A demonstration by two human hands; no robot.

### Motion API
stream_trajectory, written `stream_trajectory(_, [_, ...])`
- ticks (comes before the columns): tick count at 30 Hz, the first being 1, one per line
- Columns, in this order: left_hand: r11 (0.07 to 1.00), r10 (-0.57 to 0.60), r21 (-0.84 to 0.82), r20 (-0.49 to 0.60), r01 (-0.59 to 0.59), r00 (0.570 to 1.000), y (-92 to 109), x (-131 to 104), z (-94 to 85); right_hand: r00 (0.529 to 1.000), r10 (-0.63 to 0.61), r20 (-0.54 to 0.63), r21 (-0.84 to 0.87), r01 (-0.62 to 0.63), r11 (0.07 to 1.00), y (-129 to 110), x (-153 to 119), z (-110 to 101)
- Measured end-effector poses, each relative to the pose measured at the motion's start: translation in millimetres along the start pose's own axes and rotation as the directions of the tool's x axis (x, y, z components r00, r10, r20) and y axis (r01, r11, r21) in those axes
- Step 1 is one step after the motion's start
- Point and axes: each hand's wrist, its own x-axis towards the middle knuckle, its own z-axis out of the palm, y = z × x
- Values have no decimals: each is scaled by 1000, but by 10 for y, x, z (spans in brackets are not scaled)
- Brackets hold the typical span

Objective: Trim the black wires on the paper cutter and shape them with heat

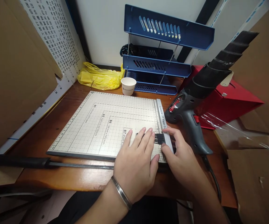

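Both hands are down on the paper trimmer (106, 124), right at its near right corner. Left hand (136, 161) lies flat, fingers (146, 137) stretched out and pressing on a bunch of thin black strips (159, 138) that sit on the gridded board, poking out from under the fingertips toward the ruler bar (163, 121). Right hand (183, 158) has its fingers curled loosely against the right end of those strips at the ruler edge, touching them; can't tell if it's actually pinching. Trimmer's long blade arm (43, 162) is swung down along the front edge of the brown wooden desk (55, 124). Just right of the board sits a grey heat gun (190, 115) with a red switch. Further back: a white paper cup (128, 86), a yellow plastic bag (99, 77), blue stacked letter trays (162, 46), a red box (230, 99), and cardboard (15, 71) on both sides.
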Motion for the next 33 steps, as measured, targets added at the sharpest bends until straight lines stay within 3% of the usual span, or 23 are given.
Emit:
stream_trajectory(7, [1000, -2, -5, -3, 2, 1000, 11, -3, 1, 999, -41, -5, 28, 41, 999, 41, 8, 48])
stream_trajectory(13, [1000, 4, 3, -16, -4, 1000, -2, -4, 13, 999, 31, -11, -7, -31, 999, -1, 5, 75])
stream_trajectory(27, [1000, -3, 0, -6, 3, 1000, -2, -6, 11, 996, 40, -76, -40, -43, 998, -14, 30, 107])
stream_trajectory(33, [1000, -8, -6, -7, 7, 1000, 9, 3, 15, 999, 46, -26, -29, -47, 998, -12, 31, 68])
